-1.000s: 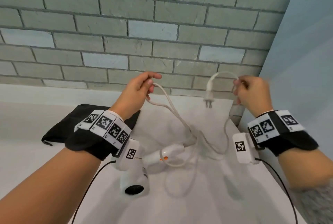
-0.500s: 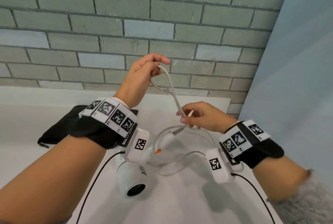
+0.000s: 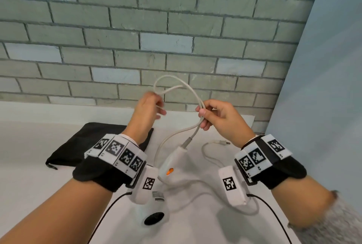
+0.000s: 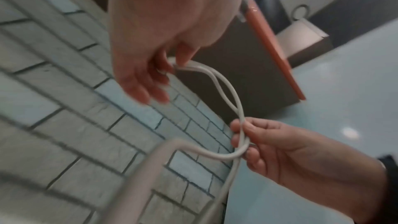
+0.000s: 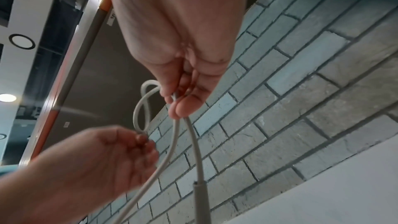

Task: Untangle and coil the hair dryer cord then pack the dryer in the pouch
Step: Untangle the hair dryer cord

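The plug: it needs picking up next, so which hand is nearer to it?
Right. The right hand holds cord just above the plug; the left hand is farther off, across the dryer.

White cord (image 3: 193, 94), black pouch (image 3: 82, 145), dryer (image 3: 172, 167) seemingly white.

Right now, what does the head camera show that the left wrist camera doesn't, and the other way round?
Only the head view shows the hair dryer lying on the white counter, the black pouch behind the left wrist, and the plug resting on the counter. Only the left wrist view shows the orange-edged panel overhead. Both show the left hand and right hand pinching a loop of the cord before the brick wall.
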Tool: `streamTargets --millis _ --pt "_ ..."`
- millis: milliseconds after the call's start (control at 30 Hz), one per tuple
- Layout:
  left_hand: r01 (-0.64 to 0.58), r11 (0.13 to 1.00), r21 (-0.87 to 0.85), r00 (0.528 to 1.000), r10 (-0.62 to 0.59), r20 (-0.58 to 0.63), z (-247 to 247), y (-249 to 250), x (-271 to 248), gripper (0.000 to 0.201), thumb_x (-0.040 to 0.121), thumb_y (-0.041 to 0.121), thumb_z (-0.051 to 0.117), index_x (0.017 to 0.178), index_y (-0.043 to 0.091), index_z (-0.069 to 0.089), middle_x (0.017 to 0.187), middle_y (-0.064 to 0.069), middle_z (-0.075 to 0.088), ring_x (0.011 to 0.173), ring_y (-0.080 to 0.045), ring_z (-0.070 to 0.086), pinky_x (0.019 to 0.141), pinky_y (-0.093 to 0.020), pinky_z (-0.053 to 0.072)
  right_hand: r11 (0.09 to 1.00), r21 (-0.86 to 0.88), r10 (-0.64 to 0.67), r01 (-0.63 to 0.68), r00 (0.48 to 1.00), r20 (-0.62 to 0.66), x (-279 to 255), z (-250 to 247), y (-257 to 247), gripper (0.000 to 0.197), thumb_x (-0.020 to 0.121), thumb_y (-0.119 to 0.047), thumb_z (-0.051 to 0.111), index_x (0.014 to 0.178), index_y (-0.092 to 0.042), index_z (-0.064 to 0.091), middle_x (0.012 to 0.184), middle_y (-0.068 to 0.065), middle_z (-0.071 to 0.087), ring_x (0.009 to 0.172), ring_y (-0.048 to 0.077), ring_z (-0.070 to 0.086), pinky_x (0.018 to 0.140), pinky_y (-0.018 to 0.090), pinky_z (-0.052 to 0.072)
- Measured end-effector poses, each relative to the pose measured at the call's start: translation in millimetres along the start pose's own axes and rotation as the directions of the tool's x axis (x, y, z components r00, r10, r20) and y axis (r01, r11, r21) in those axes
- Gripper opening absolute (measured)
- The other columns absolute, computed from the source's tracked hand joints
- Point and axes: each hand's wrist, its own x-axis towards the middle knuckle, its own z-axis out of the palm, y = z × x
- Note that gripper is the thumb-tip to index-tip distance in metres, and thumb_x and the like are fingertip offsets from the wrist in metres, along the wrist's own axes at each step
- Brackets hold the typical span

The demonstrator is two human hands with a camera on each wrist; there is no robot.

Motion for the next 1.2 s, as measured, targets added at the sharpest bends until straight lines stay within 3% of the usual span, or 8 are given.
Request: streamTargets --millis 267,500,800,900,1000,1033,1133,1200 --pt "0.121 0.984 0.132 0.727 -0.178 0.663 10 -22 -22 0.026 0.094 0.007 0.038 0.101 0.015 0.062 0.083 -0.002 0.059 0.078 -0.011 0.058 0.071 -0.016 0.044 0.997 0.077 -0.025 0.025 1.0 -0.011 6 1 -9 0.016 0.089 -0.001 0.049 0.098 0.005 0.061 0.064 0.007 0.057 0.047 0.004 0.057 0.051 0.017 0.051" --pt "0.078 0.992 0.104 0.85 -0.121 0.513 -1 -21 -17 0.026 0.097 0.022 0.037 0.079 0.018 0.056 0.062 0.006 0.034 0.051 -0.005 0.034 0.051 -0.017 0.029 0.994 0.058 0.098 -0.092 0.991 -0.096 15 -50 -9 0.011 0.089 -0.004 0.05 0.085 -0.005 0.06 0.064 0.007 0.05 0.039 0.004 0.054 0.039 0.016 0.046" --pt "0.159 0.984 -0.074 0.891 -0.111 0.44 -31 -15 -17 0.044 0.094 0.032 0.041 0.052 0.019 0.036 0.045 0.008 0.027 0.042 -0.01 0.029 0.05 -0.02 0.039 0.737 -0.57 0.394 -0.364 0.916 -0.076 8 -83 62 0.03 0.081 -0.004 0.064 0.06 -0.01 0.043 0.054 0.009 0.056 0.048 0.018 0.066 0.048 0.031 0.054" --pt "0.22 0.962 -0.163 0.899 -0.135 0.417 -41 -13 -17 0.045 0.094 0.035 0.039 0.052 0.02 0.035 0.044 0.008 0.027 0.041 -0.01 0.029 0.051 -0.023 0.039 0.767 -0.511 0.136 -0.388 0.876 -0.463 17 -104 77 0.03 0.078 -0.002 0.062 0.059 -0.013 0.041 0.076 0.024 0.062 0.072 0.04 0.066 0.071 0.053 0.054" --pt "0.233 0.949 -0.214 0.902 -0.128 0.413 -42 -13 -20 0.043 0.094 0.036 0.039 0.054 0.019 0.039 0.043 0.008 0.027 0.04 -0.009 0.028 0.049 -0.022 0.04 0.898 -0.413 -0.234 -0.155 0.625 -0.744 14 -106 74 0.01 0.078 -0.002 0.052 0.073 -0.01 0.049 0.094 0.03 0.055 0.077 0.04 0.06 0.075 0.046 0.051" --pt "0.234 0.945 -0.23 0.9 -0.12 0.42 -41 -12 -21 0.042 0.094 0.035 0.038 0.056 0.018 0.041 0.042 0.009 0.028 0.04 -0.009 0.029 0.05 -0.022 0.04 0.903 -0.412 -0.249 -0.121 0.634 -0.733 12 -98 76 0.005 0.079 0.0 0.053 0.079 -0.004 0.051 0.097 0.028 0.051 0.079 0.038 0.058 0.076 0.042 0.048" --pt "0.201 0.936 -0.291 0.89 -0.05 0.453 -37 -8 -23 0.031 0.09 0.035 0.039 0.072 0.016 0.055 0.038 0.009 0.029 0.037 -0.008 0.028 0.049 -0.021 0.04 0.833 -0.523 0.034 -0.181 0.96 -0.278 -2 -69 93 0.026 0.083 -0.003 0.058 0.107 0.0 0.05 0.107 0.015 0.045 0.097 0.031 0.053 0.081 0.033 0.041" --pt "0.175 0.935 -0.309 0.878 -0.006 0.479 -33 -6 -22 0.028 0.086 0.035 0.041 0.079 0.015 0.06 0.036 0.009 0.028 0.035 -0.006 0.027 0.046 -0.019 0.039 0.632 -0.749 0.46 -0.199 0.874 0.156 -11 -56 103 0.044 0.083 -0.011 0.061 0.125 -0.01 0.045 0.123 0.013 0.047 0.112 0.027 0.05 0.091 0.03 0.039"
